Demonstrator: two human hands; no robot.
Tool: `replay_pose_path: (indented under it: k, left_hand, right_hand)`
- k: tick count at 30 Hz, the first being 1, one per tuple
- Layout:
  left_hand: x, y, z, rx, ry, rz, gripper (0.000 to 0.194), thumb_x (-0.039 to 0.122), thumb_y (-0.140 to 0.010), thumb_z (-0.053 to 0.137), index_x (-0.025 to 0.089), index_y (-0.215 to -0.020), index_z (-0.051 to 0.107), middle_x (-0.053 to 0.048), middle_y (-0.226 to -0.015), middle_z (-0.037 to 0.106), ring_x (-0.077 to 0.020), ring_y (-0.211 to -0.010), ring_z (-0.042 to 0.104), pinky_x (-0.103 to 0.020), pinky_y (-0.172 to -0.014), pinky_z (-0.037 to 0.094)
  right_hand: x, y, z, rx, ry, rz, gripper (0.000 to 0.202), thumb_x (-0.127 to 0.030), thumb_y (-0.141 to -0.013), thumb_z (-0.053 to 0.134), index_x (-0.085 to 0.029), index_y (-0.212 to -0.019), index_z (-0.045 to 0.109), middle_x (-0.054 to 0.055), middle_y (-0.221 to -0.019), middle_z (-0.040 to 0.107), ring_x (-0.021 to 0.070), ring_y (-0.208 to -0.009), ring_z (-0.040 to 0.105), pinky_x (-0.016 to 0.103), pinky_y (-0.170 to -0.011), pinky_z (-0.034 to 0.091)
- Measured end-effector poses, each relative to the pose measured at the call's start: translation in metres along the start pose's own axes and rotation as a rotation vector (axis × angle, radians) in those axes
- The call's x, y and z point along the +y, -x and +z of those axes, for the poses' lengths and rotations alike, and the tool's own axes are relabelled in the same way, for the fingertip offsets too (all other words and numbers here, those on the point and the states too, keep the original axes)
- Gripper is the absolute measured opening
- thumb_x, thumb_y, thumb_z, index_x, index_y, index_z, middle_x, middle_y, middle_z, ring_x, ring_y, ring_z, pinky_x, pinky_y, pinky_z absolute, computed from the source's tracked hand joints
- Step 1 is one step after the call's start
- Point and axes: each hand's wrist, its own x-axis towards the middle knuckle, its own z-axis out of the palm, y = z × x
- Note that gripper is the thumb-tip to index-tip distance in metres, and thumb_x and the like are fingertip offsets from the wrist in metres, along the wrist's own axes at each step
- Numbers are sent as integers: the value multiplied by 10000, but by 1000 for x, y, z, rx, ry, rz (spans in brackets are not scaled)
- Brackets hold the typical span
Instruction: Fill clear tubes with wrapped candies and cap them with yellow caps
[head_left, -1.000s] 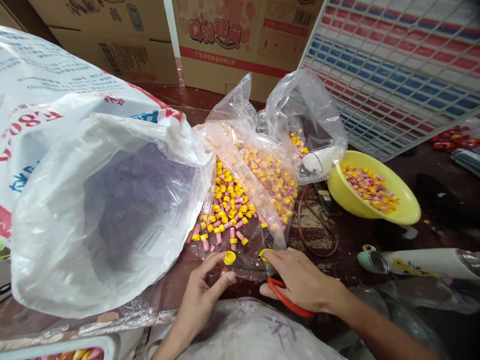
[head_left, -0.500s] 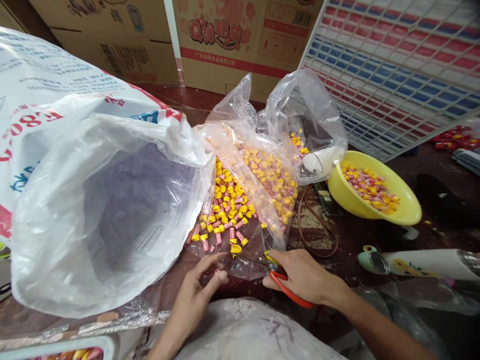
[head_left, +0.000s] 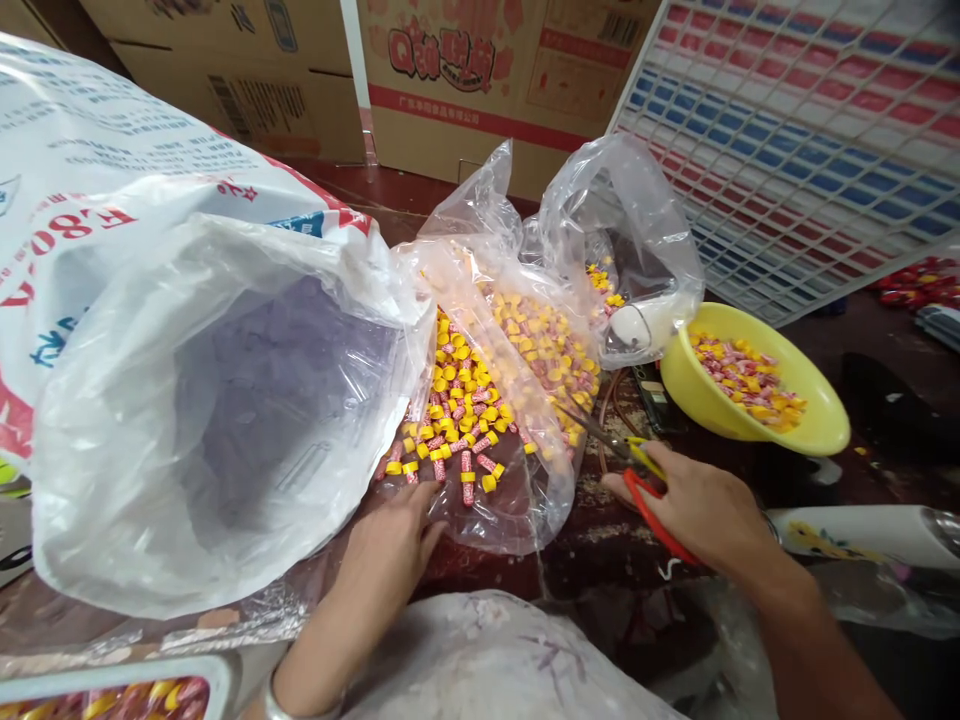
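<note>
My left hand [head_left: 394, 545] reaches to the near edge of a pile of small pink-patterned tubes with yellow caps [head_left: 457, 405]. Its thumb stands apart from the fingers, whose tips touch or nearly touch the closest tubes; I see nothing held in it. My right hand [head_left: 705, 505] is closed around scissors with red and yellow handles [head_left: 652, 500]. The blades point up and left, over the edge of the clear plastic bag [head_left: 551, 505] that the tubes spill from. A single tube [head_left: 467, 488] lies in front of the pile.
A large white sack [head_left: 225, 540] gapes open at left. To the right are a tilted yellow bowl [head_left: 829, 430] of tubes and a white flask [head_left: 855, 530]. A wire rack [head_left: 750, 200] and cardboard boxes [head_left: 480, 145] stand behind. A white tray [head_left: 217, 680] sits at lower left.
My left hand has moved forward to the tubes; the small piece near its fingers no longer shows. My right hand has carried the scissors right and up, away from the bag's mouth.
</note>
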Motion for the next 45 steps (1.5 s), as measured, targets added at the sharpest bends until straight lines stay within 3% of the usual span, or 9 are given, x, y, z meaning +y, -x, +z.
replay_pose_path:
  k: [6, 12, 17, 21, 24, 26, 33, 40, 45]
  left_hand:
    - [23, -16, -10, -58, -481, 130, 473, -45, -872, 410, 174, -1192, 681, -166, -1144, 672, -307, -1005, 681, -388, -699, 594]
    - [9, -20, -5, 96, -525, 291, 404, 21, -898, 480, 152, -1216, 691, -185, -1170, 651, -355, -1225, 539, -511, -1000, 503]
    - [-11, -12, -13, 110, -467, 270, 361, 115, -887, 558, 183, -1218, 686, -168, -1220, 649, -352, -1141, 575, -495, -966, 518]
    - [-34, 4, -6, 200, -210, 59, 361, 280, -964, 491, 223, -1300, 610, -107, -1137, 664, -265, -914, 675, -360, -719, 572]
    - [-49, 19, 6, 222, 56, 10, 385, 415, -996, 430, 242, -1300, 592, -69, -1128, 667, -196, -822, 711, -286, -685, 561]
    - [-56, 31, 14, 224, 190, 4, 386, 468, -976, 457, 252, -1245, 629, -55, -1111, 690, -195, -857, 723, -274, -732, 568]
    - [-64, 70, 25, 241, 494, -161, 386, 515, -902, 568, 267, -1164, 706, -60, -1212, 739, -270, -1118, 693, -363, -928, 577]
    - [-63, 71, 24, 242, 805, -295, 443, 572, -825, 643, 244, -1103, 752, -83, -1182, 763, -318, -1130, 688, -468, -1029, 521]
    - [-55, 73, 12, 202, 1314, -373, 530, 585, -784, 705, 217, -1165, 710, -111, -1147, 770, -303, -988, 745, -433, -915, 594]
  right_hand:
    - [37, -13, 29, -188, 91, 268, 666, -693, -954, 298, -138, -1049, 653, 248, -908, 734, 419, -915, 717, 459, -752, 474]
    - [39, -23, 78, -240, 28, 224, 616, -631, -949, 418, -76, -1127, 616, 273, -986, 726, 437, -961, 709, 466, -763, 497]
    - [38, -14, 64, -122, 98, 109, 424, -488, -936, 560, -128, -1152, 619, 206, -1030, 714, 398, -886, 715, 454, -728, 514]
    - [-12, 0, 37, 170, -190, -278, 283, -334, -1031, 420, -222, -1188, 627, 143, -1155, 680, 283, -992, 685, 396, -849, 519]
    - [-72, -1, 38, 110, -341, -792, 289, -187, -1043, 370, -248, -1158, 628, 89, -1196, 663, 207, -1092, 646, 318, -925, 503]
    - [-104, -9, 50, 50, -250, -945, 305, -79, -1001, 390, -212, -1168, 608, 107, -1231, 641, 218, -1155, 619, 307, -884, 518]
    - [-135, -24, 66, 105, -113, -857, 201, -197, -1013, 443, -168, -1150, 588, 101, -1070, 650, 188, -869, 672, 267, -716, 516]
    - [-190, -19, 62, 36, -4, -944, 158, -252, -1027, 486, -197, -1139, 584, 103, -1123, 602, 214, -885, 660, 353, -788, 523]
    - [-180, -22, 54, -1, -142, -971, 133, -250, -1001, 550, -192, -1120, 566, 104, -1146, 604, 238, -1002, 647, 328, -791, 525]
